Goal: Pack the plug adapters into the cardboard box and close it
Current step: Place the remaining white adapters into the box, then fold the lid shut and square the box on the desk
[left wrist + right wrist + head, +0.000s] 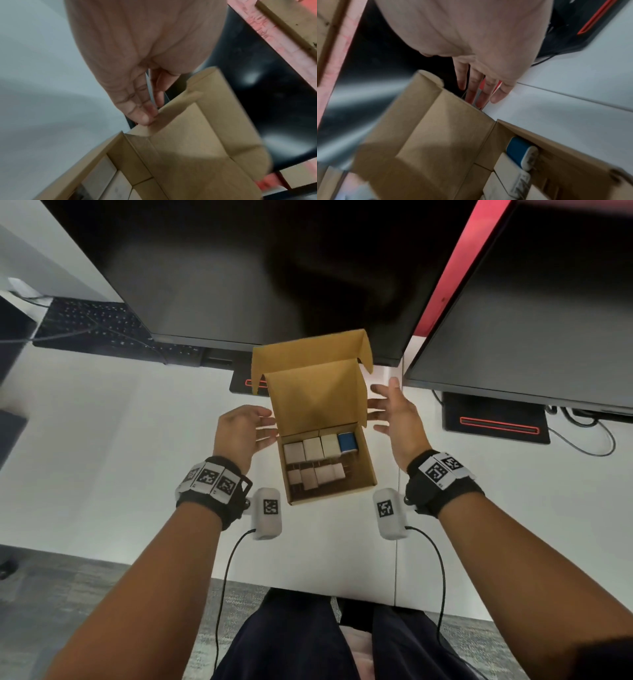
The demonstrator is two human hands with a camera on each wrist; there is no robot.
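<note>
An open cardboard box (368,474) sits mid-desk with its lid (315,395) standing upright. Inside lie two rows of white plug adapters (313,449) and one blue adapter (347,441) at the back right corner. My left hand (263,428) is at the lid's left edge with straight fingers; in the left wrist view a fingertip (145,119) touches the lid's side flap (163,115). My right hand (380,409) is spread beside the lid's right edge, its fingers (479,89) just behind the lid (436,135), holding nothing. The right wrist view also shows the blue adapter (520,152).
Two dark monitors (260,268) (548,302) hang close behind the box, their stands (493,419) marked with red lines. A black keyboard (96,326) lies at the back left. Cables (582,440) trail at the right. White desk (120,440) surrounds the box.
</note>
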